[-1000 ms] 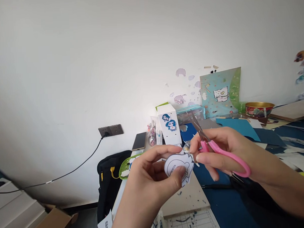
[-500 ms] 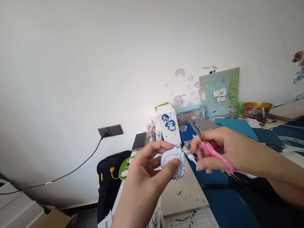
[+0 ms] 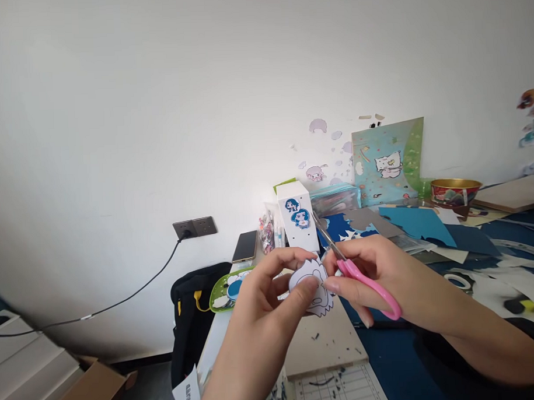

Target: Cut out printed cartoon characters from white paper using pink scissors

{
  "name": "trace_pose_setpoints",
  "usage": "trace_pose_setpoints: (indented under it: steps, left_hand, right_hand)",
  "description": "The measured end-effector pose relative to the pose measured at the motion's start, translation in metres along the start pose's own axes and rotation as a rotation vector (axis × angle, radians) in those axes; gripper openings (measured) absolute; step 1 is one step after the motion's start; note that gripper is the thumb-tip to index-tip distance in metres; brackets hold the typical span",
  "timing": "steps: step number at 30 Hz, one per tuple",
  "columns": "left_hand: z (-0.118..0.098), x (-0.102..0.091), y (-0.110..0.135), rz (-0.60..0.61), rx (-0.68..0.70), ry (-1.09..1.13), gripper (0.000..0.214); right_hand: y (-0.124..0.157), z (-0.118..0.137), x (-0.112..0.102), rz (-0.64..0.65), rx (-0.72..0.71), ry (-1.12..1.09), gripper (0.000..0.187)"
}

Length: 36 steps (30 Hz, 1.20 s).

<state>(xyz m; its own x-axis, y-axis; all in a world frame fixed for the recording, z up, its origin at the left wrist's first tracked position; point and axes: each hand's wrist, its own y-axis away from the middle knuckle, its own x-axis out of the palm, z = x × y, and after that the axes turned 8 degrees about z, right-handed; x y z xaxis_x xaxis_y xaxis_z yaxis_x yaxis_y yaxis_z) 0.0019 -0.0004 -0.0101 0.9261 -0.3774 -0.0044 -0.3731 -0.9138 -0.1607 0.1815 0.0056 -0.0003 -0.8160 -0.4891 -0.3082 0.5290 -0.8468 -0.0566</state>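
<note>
Between thumb and fingers, my left hand (image 3: 273,302) pinches a small white paper cutout (image 3: 324,304) with black printed lines and a jagged edge. My right hand (image 3: 366,272) is closed around pink-handled scissors (image 3: 370,283), whose metal blades point up and to the left, above the paper. The right thumb and fingertips are at the cutout's right edge; whether they grip it is hard to tell. Below both hands lies a pale board (image 3: 318,344) scattered with small dark paper scraps.
A white box with stickers (image 3: 297,231) stands behind the hands, beside a phone (image 3: 244,246). Blue paper sheets (image 3: 417,223) and a red-and-gold bowl (image 3: 456,192) lie to the right. A green tray (image 3: 218,295) and a black backpack (image 3: 195,290) are at the left.
My right hand has moved left with the scissors, bringing its fingertips to the cutout's edge. The cutout has shifted slightly right in my left hand.
</note>
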Motion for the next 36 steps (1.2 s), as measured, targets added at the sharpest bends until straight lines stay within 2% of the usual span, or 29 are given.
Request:
trace_pose_setpoints:
  steps: [11, 14, 15, 18, 21, 23, 25, 28, 30, 34, 36]
  left_hand:
    - [0.001, 0.0, -0.001, -0.009, -0.011, 0.048, 0.009]
    - [-0.002, -0.005, -0.004, -0.01, 0.011, 0.045, 0.009]
    - [-0.004, -0.009, -0.005, -0.034, 0.03, 0.028, 0.009]
    - [-0.011, -0.022, -0.009, -0.222, 0.121, -0.063, 0.011]
    - [-0.013, -0.027, -0.011, -0.289, 0.15, -0.142, 0.036]
    - [-0.011, -0.024, -0.012, -0.242, 0.113, -0.181, 0.035]
    - [-0.007, -0.018, -0.013, -0.158, 0.039, -0.198, 0.018]
    - [-0.001, -0.012, -0.015, 0.0, -0.049, -0.177, 0.018]
    - [0.001, -0.011, -0.016, 0.055, -0.068, -0.128, 0.015]
    - [0.001, -0.012, -0.017, 0.012, -0.077, 0.002, 0.019]
    - [0.001, -0.012, -0.016, -0.027, -0.077, 0.045, 0.022]
  right_hand:
    - [0.002, 0.002, -0.005, 0.015, 0.006, -0.027, 0.02]
    - [0.002, 0.001, -0.007, 0.016, 0.012, 0.005, 0.017]
    - [0.002, 0.0, -0.009, 0.003, 0.012, 0.028, 0.016]
    - [0.002, -0.001, -0.013, -0.049, 0.011, 0.09, 0.017]
    - [0.0, 0.0, -0.014, -0.08, 0.016, 0.104, 0.02]
    - [-0.002, 0.001, -0.013, -0.084, 0.033, 0.08, 0.018]
    - [-0.003, 0.002, -0.01, -0.075, 0.049, 0.053, 0.013]
    - [-0.003, 0.002, -0.009, -0.057, 0.046, 0.039, 0.014]
    - [-0.002, 0.002, -0.011, -0.039, 0.031, 0.05, 0.016]
    - [0.0, -0.001, -0.023, -0.008, 0.019, 0.063, 0.014]
    - [0.001, -0.003, -0.029, -0.008, 0.052, 0.057, 0.022]
